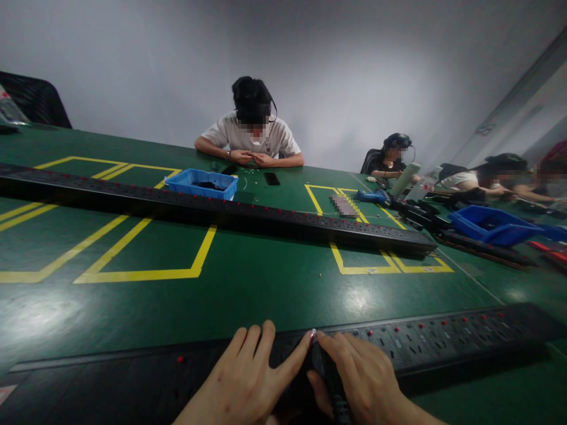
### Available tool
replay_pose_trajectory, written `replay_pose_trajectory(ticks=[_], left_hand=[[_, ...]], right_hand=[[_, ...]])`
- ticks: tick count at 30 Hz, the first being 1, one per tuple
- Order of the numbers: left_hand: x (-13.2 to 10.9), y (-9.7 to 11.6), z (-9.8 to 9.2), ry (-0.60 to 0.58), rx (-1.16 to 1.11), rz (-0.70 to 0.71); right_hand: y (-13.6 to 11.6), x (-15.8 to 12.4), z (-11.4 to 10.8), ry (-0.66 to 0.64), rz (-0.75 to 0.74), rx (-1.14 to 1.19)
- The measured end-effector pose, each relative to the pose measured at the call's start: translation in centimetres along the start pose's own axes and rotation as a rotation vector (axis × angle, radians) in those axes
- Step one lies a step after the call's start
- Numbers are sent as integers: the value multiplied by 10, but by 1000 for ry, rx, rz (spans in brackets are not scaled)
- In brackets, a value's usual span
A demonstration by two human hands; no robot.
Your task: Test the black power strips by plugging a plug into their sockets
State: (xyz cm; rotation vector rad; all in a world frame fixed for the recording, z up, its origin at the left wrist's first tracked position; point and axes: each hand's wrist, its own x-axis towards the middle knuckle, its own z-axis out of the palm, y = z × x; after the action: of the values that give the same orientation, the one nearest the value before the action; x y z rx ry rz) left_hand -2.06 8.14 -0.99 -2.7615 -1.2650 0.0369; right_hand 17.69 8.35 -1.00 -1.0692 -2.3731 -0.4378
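Observation:
A long black power strip (pixel 425 342) with rows of sockets and small red buttons lies across the table's near edge, in front of me. My right hand (pixel 365 372) is closed around a black power plug (pixel 319 360), whose ribbed cord runs down toward me. The plug is at the strip's socket face; its front end is hidden, so I cannot tell how deep it sits. Across the strip lies my left hand (pixel 248 372), fingers spread, one finger reaching right to the plug's top beside my right fingertips.
A second long black power strip (pixel 266 221) crosses the green table (pixel 283 289) beyond. Behind it stands a blue bin (pixel 201 184) with dark parts. Another blue bin (pixel 491 223) is at right. Several people sit around the far side, one person (pixel 252 136) directly opposite.

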Motion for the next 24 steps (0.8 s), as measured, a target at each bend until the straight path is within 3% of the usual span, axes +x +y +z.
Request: replay_pose_trajectory(ticks=[16, 20, 24], left_hand=[[0, -2, 1, 34, -7, 13], [0, -4, 2, 12, 5, 75], [0, -3, 1, -19, 26, 42]], right_hand=[[-2, 1, -1, -2, 6, 4], [-2, 1, -1, 0, 2, 0], [-2, 1, -2, -4, 2, 1]])
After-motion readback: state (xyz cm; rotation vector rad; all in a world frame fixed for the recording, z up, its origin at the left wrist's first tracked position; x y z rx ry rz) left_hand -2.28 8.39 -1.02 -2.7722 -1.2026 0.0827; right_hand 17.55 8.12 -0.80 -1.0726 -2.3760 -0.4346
